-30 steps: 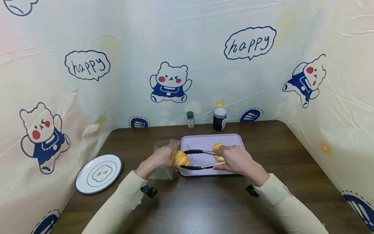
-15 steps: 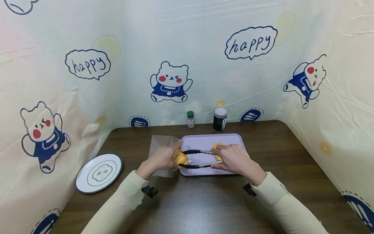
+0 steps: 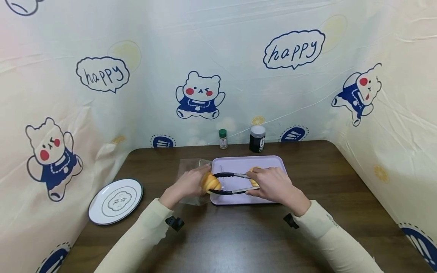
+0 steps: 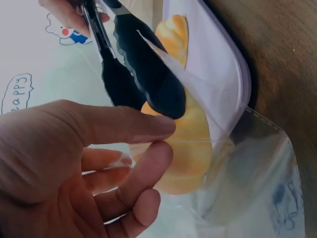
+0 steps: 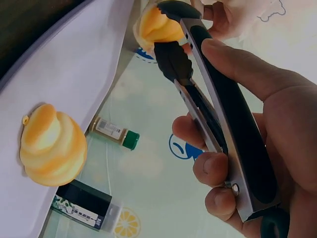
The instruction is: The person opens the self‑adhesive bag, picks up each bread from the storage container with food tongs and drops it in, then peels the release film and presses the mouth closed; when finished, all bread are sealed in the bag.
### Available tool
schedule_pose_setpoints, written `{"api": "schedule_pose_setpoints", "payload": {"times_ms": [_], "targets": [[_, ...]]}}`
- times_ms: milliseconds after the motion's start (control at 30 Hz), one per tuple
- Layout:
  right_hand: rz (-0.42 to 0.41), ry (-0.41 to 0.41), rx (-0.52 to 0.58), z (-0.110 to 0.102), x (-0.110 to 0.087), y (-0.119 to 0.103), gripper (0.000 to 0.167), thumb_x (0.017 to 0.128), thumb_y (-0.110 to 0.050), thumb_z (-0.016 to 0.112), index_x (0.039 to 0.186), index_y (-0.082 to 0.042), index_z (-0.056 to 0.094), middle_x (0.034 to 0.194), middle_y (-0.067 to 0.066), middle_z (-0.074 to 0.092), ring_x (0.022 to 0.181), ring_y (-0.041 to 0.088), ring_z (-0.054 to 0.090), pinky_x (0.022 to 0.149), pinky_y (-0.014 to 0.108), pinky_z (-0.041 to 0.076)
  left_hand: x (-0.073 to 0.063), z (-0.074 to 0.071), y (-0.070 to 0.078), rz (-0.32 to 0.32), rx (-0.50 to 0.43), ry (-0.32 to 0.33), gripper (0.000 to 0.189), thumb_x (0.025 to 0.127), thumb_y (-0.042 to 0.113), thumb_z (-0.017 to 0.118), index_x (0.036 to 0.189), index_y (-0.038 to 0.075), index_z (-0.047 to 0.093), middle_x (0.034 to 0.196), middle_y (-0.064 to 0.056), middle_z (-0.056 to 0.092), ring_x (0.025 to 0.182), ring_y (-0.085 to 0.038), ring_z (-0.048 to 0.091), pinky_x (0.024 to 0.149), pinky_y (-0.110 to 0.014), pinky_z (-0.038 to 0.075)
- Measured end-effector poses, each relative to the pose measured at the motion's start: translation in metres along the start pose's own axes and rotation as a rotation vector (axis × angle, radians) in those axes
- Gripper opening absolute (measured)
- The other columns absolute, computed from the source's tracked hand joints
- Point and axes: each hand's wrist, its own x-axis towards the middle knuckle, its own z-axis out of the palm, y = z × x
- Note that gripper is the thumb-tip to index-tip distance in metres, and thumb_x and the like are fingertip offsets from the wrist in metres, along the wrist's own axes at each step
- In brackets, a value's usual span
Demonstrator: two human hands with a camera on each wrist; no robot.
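My left hand [image 3: 189,184] pinches the edge of a clear plastic bag [image 4: 252,168] between thumb and index finger, at the tray's left end. The right hand [image 3: 275,185] grips metal tongs [image 5: 228,124] with black handles and scalloped black tips. Between those tips is a golden, ridged bread roll [image 3: 212,182], at the bag's mouth close to my left fingertips. In the left wrist view, clear film overlaps part of this roll. A second bread roll [image 5: 53,148] lies on the lilac tray [image 3: 246,160], mostly covered by my right hand in the head view.
A white plate with a dark rim [image 3: 116,202] lies at the table's left edge. Behind the tray stand a small green-capped bottle [image 3: 223,139] and a dark jar with a pale lid [image 3: 257,139]. Patterned cloth [image 3: 198,38] hangs around the brown table [image 3: 239,239].
The bag has shifted and changed shape slightly beside the left hand. The right hand and tongs have moved a little to the left, with the roll still between the tips.
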Motion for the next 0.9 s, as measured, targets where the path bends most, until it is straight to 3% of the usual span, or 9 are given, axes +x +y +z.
{"api": "schedule_pose_setpoints", "payload": {"times_ms": [200, 500, 667, 800, 900], "targets": [[-0.039, 0.005, -0.017, -0.0010, 0.0005, 0.0021, 0.057, 0.081, -0.060, 0.072, 0.120, -0.019, 0.071, 0.111, 0.002, 0.073, 0.063, 0.016, 0.063, 0.047, 0.027, 0.045, -0.0001, -0.0004, 0.0014, -0.011, -0.023, -0.037, 0.086, 0.074, 0.014, 0.083, 0.150, 0.006, 0.044, 0.155, -0.014, 0.046, 0.132, -0.036, 0.054, 0.096, -0.057, 0.052], [0.063, -0.099, 0.110, -0.0012, 0.0018, -0.0002, 0.054, 0.082, -0.058, 0.073, 0.117, -0.018, 0.073, 0.093, 0.000, 0.073, 0.056, 0.012, 0.047, 0.048, 0.027, 0.039, 0.0006, -0.0034, 0.0083, -0.030, -0.084, -0.088, 0.085, 0.073, 0.008, 0.083, 0.149, 0.011, 0.046, 0.152, -0.009, 0.050, 0.127, -0.030, 0.057, 0.101, -0.054, 0.049], [0.053, -0.102, 0.093, -0.0028, 0.0012, -0.0019, 0.055, 0.082, -0.057, 0.074, 0.119, -0.017, 0.072, 0.095, 0.001, 0.073, 0.054, 0.013, 0.046, 0.046, 0.026, 0.038, 0.0024, -0.0013, 0.0076, -0.034, -0.119, -0.020, 0.085, 0.075, 0.006, 0.081, 0.151, 0.013, 0.044, 0.154, -0.008, 0.047, 0.132, -0.030, 0.054, 0.105, -0.056, 0.047], [0.004, -0.055, 0.027, -0.0042, 0.0012, 0.0001, 0.056, 0.081, -0.058, 0.074, 0.120, -0.018, 0.071, 0.104, 0.001, 0.073, 0.055, 0.012, 0.050, 0.044, 0.024, 0.036, 0.0032, -0.0004, 0.0075, -0.037, -0.109, 0.017, 0.082, 0.079, 0.012, 0.080, 0.152, 0.012, 0.042, 0.156, -0.008, 0.044, 0.136, -0.031, 0.051, 0.105, -0.055, 0.047], [-0.022, -0.016, 0.003, -0.0042, 0.0016, 0.0019, 0.056, 0.081, -0.058, 0.075, 0.120, -0.019, 0.071, 0.107, 0.001, 0.073, 0.057, 0.012, 0.052, 0.043, 0.022, 0.034, 0.0036, 0.0002, 0.0077, -0.045, -0.109, 0.018, 0.080, 0.081, 0.017, 0.080, 0.151, 0.011, 0.043, 0.153, -0.009, 0.049, 0.127, -0.030, 0.057, 0.100, -0.055, 0.050]]}}
